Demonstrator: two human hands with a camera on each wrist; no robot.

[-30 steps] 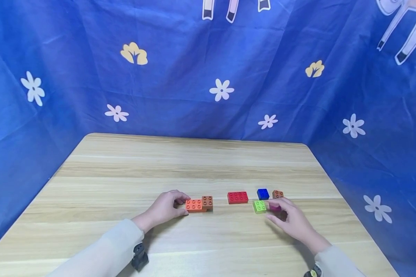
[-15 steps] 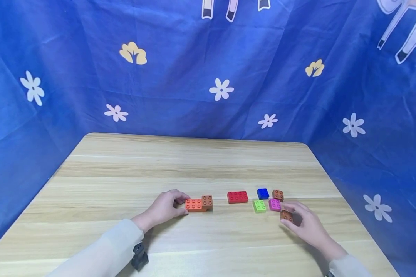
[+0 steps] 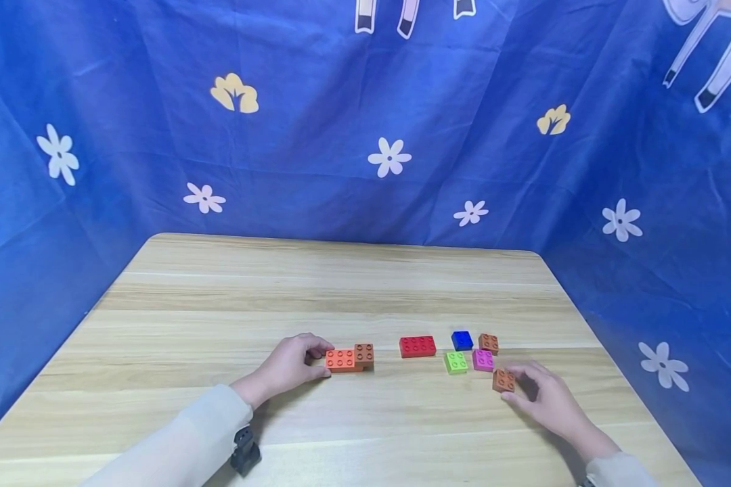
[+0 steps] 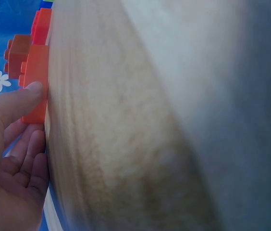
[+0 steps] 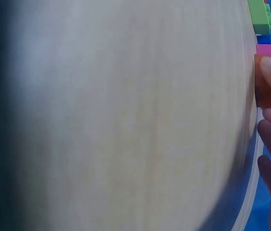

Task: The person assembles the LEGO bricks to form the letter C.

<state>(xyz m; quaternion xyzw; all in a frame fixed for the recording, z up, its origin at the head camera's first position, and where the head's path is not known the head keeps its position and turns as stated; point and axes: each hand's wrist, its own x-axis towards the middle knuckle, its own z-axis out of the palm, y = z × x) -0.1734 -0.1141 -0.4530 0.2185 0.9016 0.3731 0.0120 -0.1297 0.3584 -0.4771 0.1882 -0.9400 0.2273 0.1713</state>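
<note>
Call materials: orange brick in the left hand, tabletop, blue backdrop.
Orange brick: likely moulded plastic, smooth; uniform colour, crisp edges, raised round studs.
Tabletop: wood-look, smooth; pale streaked grain, though it could be printed laminate.
Blue backdrop: probably fabric, soft sheen; loose folds and creases run through its printed flowers. Fibre type can't be told.
</note>
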